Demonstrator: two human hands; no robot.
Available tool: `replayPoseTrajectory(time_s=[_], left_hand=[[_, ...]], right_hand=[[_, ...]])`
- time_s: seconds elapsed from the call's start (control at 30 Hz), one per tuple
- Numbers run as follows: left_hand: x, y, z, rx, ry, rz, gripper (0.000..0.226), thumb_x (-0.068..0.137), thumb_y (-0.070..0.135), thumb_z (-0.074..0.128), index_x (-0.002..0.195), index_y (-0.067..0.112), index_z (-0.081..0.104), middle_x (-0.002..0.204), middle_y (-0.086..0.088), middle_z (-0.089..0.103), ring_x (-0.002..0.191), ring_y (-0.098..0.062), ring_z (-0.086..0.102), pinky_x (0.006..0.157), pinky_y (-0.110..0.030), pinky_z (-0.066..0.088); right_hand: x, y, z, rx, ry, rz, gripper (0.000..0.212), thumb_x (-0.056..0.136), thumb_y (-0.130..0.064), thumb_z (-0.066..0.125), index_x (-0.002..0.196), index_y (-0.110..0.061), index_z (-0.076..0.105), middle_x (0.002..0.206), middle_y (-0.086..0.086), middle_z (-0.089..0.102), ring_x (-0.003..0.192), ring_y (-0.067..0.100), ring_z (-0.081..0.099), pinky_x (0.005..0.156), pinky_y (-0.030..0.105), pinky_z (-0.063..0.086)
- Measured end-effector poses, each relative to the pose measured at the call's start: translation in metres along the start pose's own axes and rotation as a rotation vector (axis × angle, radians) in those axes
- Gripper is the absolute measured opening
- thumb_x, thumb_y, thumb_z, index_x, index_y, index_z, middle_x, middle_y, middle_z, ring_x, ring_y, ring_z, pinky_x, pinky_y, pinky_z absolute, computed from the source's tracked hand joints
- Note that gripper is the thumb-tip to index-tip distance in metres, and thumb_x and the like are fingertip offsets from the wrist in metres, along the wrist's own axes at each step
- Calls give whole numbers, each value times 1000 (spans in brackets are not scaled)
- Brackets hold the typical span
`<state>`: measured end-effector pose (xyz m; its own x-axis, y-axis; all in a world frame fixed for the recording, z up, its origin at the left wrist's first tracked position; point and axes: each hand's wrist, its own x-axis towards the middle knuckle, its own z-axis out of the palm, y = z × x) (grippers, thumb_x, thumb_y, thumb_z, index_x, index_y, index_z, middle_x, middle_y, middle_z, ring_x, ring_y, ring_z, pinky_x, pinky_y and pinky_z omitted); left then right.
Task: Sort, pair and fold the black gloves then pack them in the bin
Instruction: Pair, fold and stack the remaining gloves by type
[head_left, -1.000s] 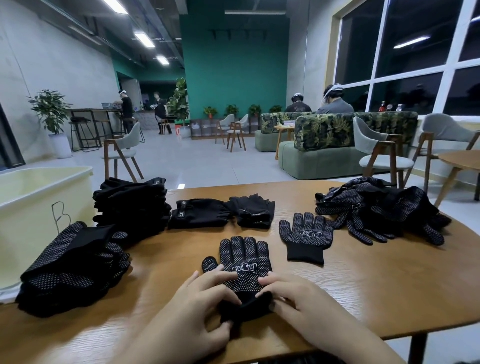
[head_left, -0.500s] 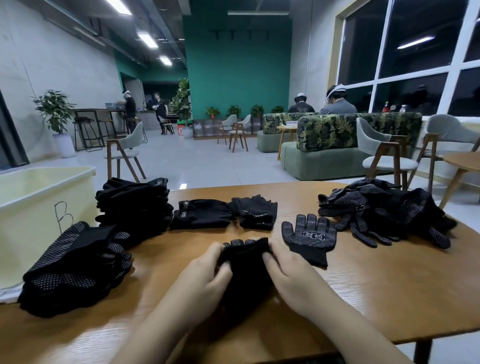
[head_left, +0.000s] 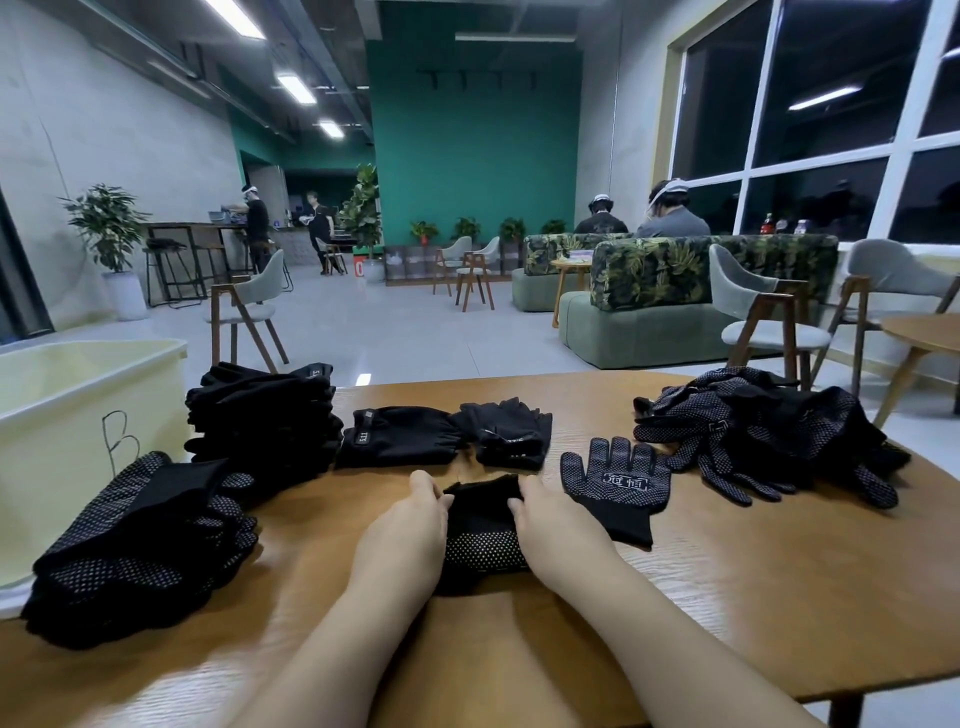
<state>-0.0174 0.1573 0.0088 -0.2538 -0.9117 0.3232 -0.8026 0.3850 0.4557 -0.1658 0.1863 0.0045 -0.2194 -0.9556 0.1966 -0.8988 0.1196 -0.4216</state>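
A black dotted glove (head_left: 483, 532) lies folded in half on the wooden table (head_left: 727, 597) right in front of me. My left hand (head_left: 413, 525) grips its left edge and my right hand (head_left: 553, 525) grips its right edge, fingers curled over the far fold. Just to the right, a second dotted glove (head_left: 615, 483) lies flat, palm up. A stack of folded dotted gloves (head_left: 140, 551) sits at the near left. The cream bin (head_left: 78, 410) marked "B" stands beyond the table's left edge.
A stack of plain black gloves (head_left: 265, 415) stands at the back left, with two plain gloves (head_left: 397, 436) (head_left: 511, 434) laid beside it. A loose heap of dotted gloves (head_left: 769, 436) lies at the back right. Chairs, sofas and people are far behind.
The dotted glove lay flat with my hands at its cuff. Both hands carried the cuff forward over the fingers, and now hold the glove folded in half.
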Motion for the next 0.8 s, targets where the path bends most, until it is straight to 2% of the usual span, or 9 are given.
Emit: replayPoseTrajectory(time_s=[0.13,0.23,0.3,0.4,0.47,0.53,0.6,0.7,0.8], left_hand=[[-4,-2,-1,82,66,59,24,99,40,36,106,18,41,76,11,43,89,-23,59,79,-35,48],[-8,-11,-2,26,133,256,28,92,48,49,110,27,51,99,13,47,97,-10,48,83,-26,40],[-13,-14,-4,-23,63,387,38,82,63,49,105,35,59,101,21,43,99,0,37,85,-20,33],[-21,-13,-1,47,-102,451,60,66,73,33,113,42,55,107,27,40,106,4,29,90,-19,22],[-24,-12,3,85,-131,432,60,66,65,27,117,42,48,111,27,40,109,3,30,90,-22,19],[-26,-10,4,74,-121,396,51,70,52,27,115,38,45,109,25,41,108,2,32,89,-23,19],[-27,-9,4,68,-106,368,40,73,35,32,111,35,45,104,24,39,107,-1,34,90,-23,18],[-27,-10,5,70,-67,340,35,75,25,36,107,35,46,104,24,37,108,-3,34,91,-24,17],[-24,-9,6,72,106,258,25,83,26,50,107,31,55,105,14,38,107,-8,32,84,-26,20]], right_hand=[[-1,-1,3,-91,31,36,26,101,-35,34,112,-15,47,111,7,61,100,28,58,67,31,35],[-6,-1,1,-54,108,-2,24,100,-36,39,115,-17,43,115,2,55,101,26,57,67,31,34],[-8,3,-1,7,163,-100,22,98,-33,42,113,-17,42,113,-2,48,101,22,53,71,30,36],[-17,8,-2,91,195,-336,8,86,-27,44,92,-22,48,94,-8,44,92,15,45,82,27,38],[-23,9,-2,48,100,-393,16,76,-32,37,89,-26,46,94,-10,43,96,13,41,91,28,34],[-26,9,-2,-8,12,-378,30,70,-40,31,95,-28,40,103,-9,40,106,13,34,100,29,26],[-27,8,0,-44,-47,-344,32,68,-41,32,98,-28,32,106,-8,32,110,14,27,102,29,21],[-27,5,4,-86,-28,-334,26,77,-37,40,100,-27,33,106,-9,30,111,16,28,103,31,20],[-25,7,2,-45,61,-338,18,89,-35,48,105,-25,49,109,-9,45,112,14,38,102,30,26]])
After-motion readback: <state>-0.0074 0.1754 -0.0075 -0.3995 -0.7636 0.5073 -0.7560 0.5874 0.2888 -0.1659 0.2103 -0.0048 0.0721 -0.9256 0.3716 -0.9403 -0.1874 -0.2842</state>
